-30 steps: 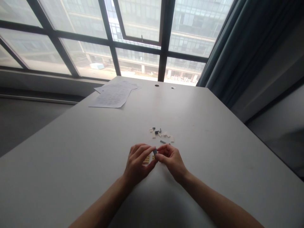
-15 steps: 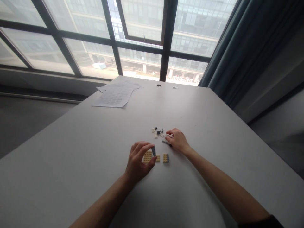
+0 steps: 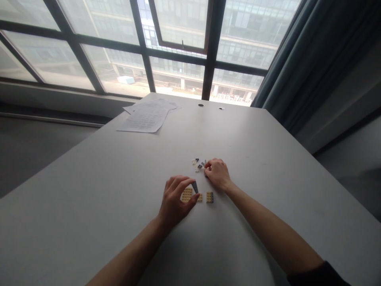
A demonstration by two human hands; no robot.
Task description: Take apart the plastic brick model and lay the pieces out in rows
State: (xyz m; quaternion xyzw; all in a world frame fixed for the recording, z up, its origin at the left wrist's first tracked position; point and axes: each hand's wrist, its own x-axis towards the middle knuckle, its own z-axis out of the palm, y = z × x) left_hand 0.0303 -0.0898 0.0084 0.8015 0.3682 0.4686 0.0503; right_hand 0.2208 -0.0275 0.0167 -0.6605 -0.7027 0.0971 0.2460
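The left hand [image 3: 176, 197] is pinching a grey piece [image 3: 195, 186] near the tan plate [image 3: 187, 194] on the table [image 3: 131, 167]. The right hand [image 3: 218, 173] is curling by small parts [image 3: 200, 167]; I can't tell whether its fingers are gripping any.

The held piece [image 3: 195, 187] is slate grey, the studded plate [image 3: 187, 194] tan, the small block [image 3: 210, 197] tan with grey along one side. The table [image 3: 119, 190] is white, the papers [image 3: 145, 119] white with grey lines of print, the curtain [image 3: 287, 65] blue-grey.

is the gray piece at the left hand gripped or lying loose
Gripped: fingers of the left hand press against both ends of the gray brick piece.
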